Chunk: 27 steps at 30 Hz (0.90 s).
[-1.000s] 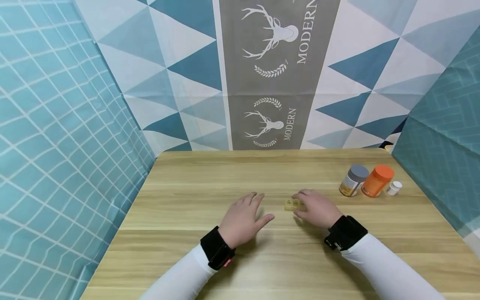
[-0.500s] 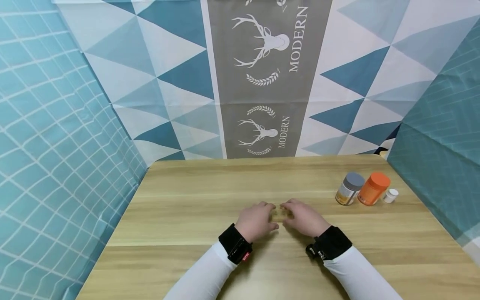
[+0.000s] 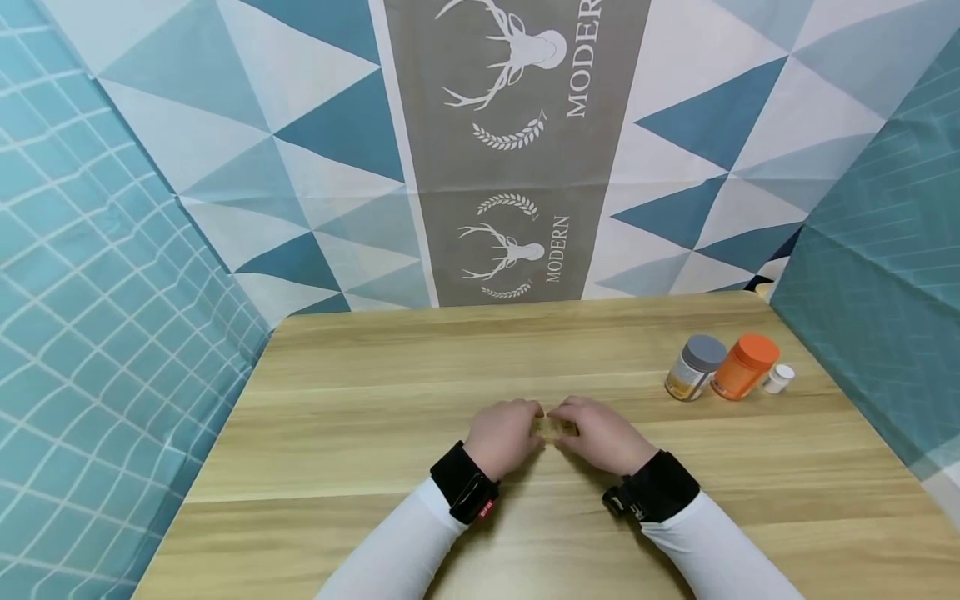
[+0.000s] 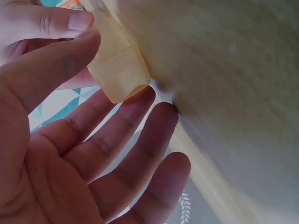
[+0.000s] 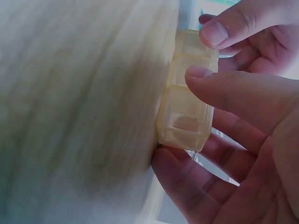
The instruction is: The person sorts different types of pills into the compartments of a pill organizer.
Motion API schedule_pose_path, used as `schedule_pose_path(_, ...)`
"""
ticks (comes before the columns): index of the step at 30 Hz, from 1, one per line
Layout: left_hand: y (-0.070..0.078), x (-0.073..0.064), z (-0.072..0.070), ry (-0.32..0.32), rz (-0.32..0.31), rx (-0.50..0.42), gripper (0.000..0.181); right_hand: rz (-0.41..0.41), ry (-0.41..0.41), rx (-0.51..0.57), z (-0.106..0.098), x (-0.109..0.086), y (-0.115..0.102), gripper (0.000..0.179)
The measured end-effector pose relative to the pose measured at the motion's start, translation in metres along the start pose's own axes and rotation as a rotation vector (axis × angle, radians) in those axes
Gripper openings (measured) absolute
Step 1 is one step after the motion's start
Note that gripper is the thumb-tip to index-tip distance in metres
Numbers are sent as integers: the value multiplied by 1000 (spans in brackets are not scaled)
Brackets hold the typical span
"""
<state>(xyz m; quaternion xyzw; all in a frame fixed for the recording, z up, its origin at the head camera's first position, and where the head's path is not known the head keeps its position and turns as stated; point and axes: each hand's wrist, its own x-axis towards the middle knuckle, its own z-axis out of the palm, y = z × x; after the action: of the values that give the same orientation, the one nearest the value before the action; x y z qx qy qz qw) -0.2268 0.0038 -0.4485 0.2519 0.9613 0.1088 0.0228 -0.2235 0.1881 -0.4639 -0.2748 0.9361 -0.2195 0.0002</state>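
A small translucent yellow pill box [image 3: 552, 431] with several compartments lies low over the wooden table, between both hands. My left hand [image 3: 502, 438] pinches its left end, thumb on the near side and fingers on the far side. The right hand [image 3: 606, 437] holds the other end the same way. Up close in the right wrist view, the pill box [image 5: 187, 109] has its bottom edge right at the tabletop, and a brownish oval shape shows through the end compartment. In the left wrist view, the left thumb overlaps one corner of the pill box [image 4: 120, 70].
To the right at the back of the table [image 3: 337, 383] stand a jar with a grey lid [image 3: 695, 367], an orange jar [image 3: 745, 367] and a small white bottle [image 3: 778, 378]. Patterned cloth [image 3: 510, 158] hangs behind and along both sides.
The left hand has come in from the left and taken hold of the pill box. The right hand has shifted left with the box. The camera view has shifted slightly.
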Motion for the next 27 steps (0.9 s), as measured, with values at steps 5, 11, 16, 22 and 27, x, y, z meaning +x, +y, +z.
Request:
schedule_pose_path(5,0,0,0,-9,9,-15,34,-30,-2,11,-1,-2,2,35)
schedule_pose_path(11,1,1,-7,-5,28,-41,27,-15,-22,44,-6,1,2,34)
schedule_pose_path(16,-5,5,-9,-29,46,-78,24,5,-44,46,-9,3,4,34)
schedule_pose_path(22,-13,12,-14,5,31,-204,18,-3,-51,47,-8,4,7,35)
schedule_pose_path(27,-21,19,-12,71,49,-215,5,16,-67,45,-8,5,6,35)
